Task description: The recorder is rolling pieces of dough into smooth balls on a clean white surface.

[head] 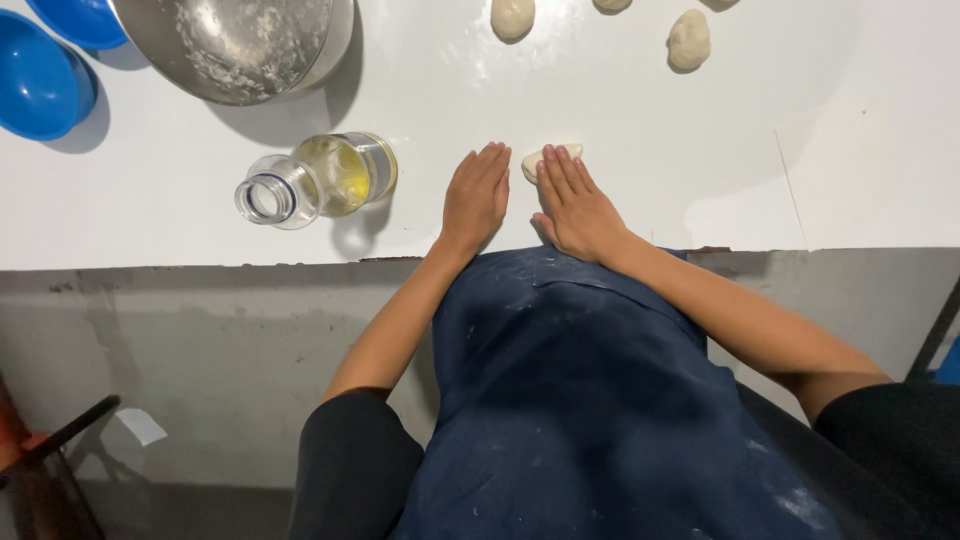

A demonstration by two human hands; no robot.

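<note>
White worktop (pixel 650 180) runs across the room's near side, with a grey wall face dropping below its edge. Both of the person's hands lie flat on it, palms down, fingers straight and together, gripping nothing. The right hand (pixel 577 205) has its fingertips pressed on a small flattened dough piece (pixel 548 158); the dough pokes out just ahead of those fingers, its long axis running crosswise to them. The left hand (pixel 477 195) rests on bare worktop just beside, a little apart from the dough, so the right is plainly the nearer one. Left of the left hand lies a clear bottle (pixel 318 178) of yellowish oil on its side, uncapped mouth pointing away leftward. Farther ahead sit a floury steel bowl (pixel 240 45), blue bowls (pixel 40 80), and three dough balls (pixel 688 40). A dark apron (pixel 580 400) hangs below.
</note>
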